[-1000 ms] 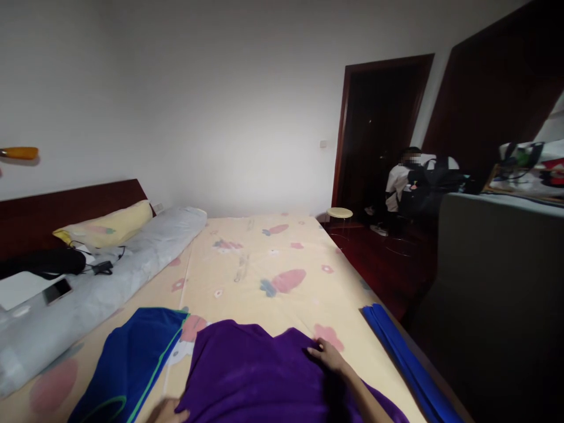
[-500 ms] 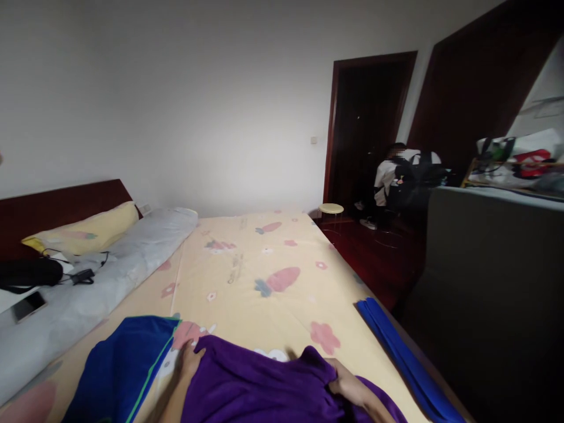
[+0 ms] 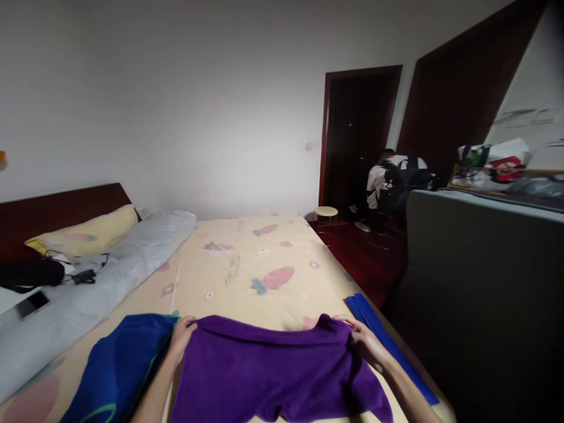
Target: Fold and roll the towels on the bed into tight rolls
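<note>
A purple cloth [image 3: 264,364] is stretched between my two hands above the bed, its lower edge hanging loosely. My left hand [image 3: 184,333] is closed on its upper left corner. At the upper right edge, my right hand [image 3: 363,341] grips it, with the cloth bunched up by the fingers. Beside my left forearm a dark blue cloth with green edging [image 3: 118,358] lies on the bed. A bright blue folded strip of fabric [image 3: 383,341] lies along the bed's right edge, partly behind my right hand.
The bed [image 3: 238,276] has a patterned yellowish sheet. A grey rolled quilt [image 3: 132,270], a pillow [image 3: 92,232], a phone [image 3: 33,304] and cables are on the left. A stool [image 3: 326,211] and a person [image 3: 376,182] with a black bag are near the door. A dark panel [image 3: 462,294] stands right.
Both hands have moved up and farther apart, drawing the purple cloth's top edge straighter and spreading it wider. The view has shifted slightly to the right.
</note>
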A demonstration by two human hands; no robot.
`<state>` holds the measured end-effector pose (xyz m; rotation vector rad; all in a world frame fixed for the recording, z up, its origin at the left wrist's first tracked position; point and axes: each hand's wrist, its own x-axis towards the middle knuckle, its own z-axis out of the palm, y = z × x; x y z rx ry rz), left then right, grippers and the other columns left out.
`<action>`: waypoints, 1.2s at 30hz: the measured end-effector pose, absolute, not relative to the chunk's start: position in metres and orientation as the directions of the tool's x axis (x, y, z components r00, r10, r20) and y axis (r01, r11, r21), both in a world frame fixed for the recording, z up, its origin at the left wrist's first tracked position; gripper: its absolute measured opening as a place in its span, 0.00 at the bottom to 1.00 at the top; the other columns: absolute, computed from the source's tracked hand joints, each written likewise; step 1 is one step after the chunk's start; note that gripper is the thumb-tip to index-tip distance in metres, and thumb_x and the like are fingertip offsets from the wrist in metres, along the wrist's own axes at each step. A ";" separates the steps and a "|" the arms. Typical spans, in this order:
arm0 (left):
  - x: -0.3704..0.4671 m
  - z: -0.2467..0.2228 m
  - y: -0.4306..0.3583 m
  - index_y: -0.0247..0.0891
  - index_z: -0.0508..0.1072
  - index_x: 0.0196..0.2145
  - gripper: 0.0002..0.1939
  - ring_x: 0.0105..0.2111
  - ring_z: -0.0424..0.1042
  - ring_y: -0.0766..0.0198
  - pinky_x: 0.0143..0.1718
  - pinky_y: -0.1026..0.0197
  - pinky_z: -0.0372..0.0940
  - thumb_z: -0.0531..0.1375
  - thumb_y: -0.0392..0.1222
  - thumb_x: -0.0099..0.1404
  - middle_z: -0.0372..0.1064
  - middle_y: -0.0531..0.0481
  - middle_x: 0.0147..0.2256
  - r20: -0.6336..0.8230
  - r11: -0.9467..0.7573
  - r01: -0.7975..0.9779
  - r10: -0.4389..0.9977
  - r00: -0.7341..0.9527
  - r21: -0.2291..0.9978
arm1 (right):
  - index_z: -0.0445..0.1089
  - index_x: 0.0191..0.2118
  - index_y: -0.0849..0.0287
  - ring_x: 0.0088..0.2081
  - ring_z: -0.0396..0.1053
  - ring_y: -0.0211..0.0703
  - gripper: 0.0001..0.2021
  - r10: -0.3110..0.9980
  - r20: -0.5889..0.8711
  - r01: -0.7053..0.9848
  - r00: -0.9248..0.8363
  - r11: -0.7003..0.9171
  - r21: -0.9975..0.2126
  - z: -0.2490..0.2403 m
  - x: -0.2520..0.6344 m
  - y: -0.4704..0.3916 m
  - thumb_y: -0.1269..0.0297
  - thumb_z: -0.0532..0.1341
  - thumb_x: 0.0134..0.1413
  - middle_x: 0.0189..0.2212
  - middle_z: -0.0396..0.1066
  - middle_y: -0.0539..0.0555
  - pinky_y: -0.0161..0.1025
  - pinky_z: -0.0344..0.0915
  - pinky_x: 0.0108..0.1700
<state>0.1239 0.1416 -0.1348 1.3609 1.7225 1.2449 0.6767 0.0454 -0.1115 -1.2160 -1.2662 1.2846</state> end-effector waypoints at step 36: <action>0.106 -0.032 0.091 0.33 0.80 0.31 0.18 0.33 0.75 0.59 0.32 0.62 0.66 0.71 0.39 0.38 0.80 0.40 0.34 -0.040 0.018 -0.087 0.968 -0.249 0.996 | 0.64 0.21 0.57 0.25 0.63 0.40 0.17 0.943 -0.123 0.670 -0.310 0.125 -0.732 -0.041 0.716 0.055 0.50 0.68 0.35 0.19 0.64 0.48 0.38 0.61 0.29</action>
